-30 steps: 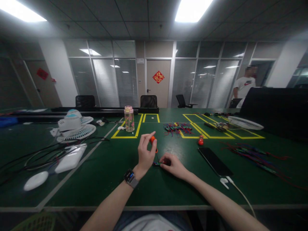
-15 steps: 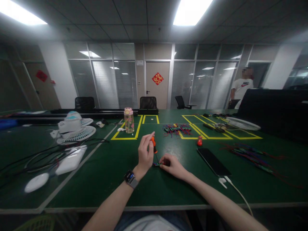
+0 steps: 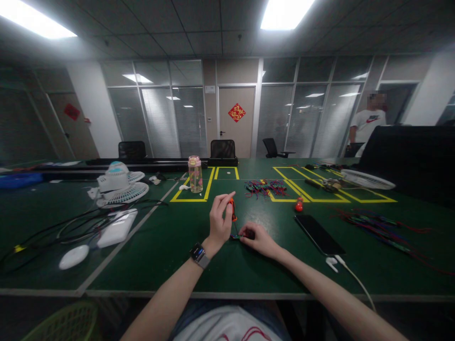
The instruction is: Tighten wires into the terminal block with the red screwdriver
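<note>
My left hand [image 3: 220,221] is closed round an orange and black screwdriver [image 3: 233,211], its fingers pointing up along the handle. The thin shaft slants down to a small green part [image 3: 235,237] at table level, which looks like a little circuit board or terminal block. My right hand [image 3: 260,240] rests on the table and pinches that part at its right end. The exact contact of the tip is too small to make out. Beyond the hands lies a heap of similar green parts with red and blue wires [image 3: 266,188].
A black phone [image 3: 320,234] on a white cable, a small red object [image 3: 299,204] and more wired parts [image 3: 377,231] lie to the right. Leftward are a white fan [image 3: 122,194], cables, a white box [image 3: 118,229] and a mouse [image 3: 74,256]. A bottle [image 3: 195,176] stands ahead. A person [image 3: 369,123] stands far right.
The whole view has shifted slightly, with things appearing a little further right and higher. Both hands keep their hold, and the screwdriver stays over the green part.
</note>
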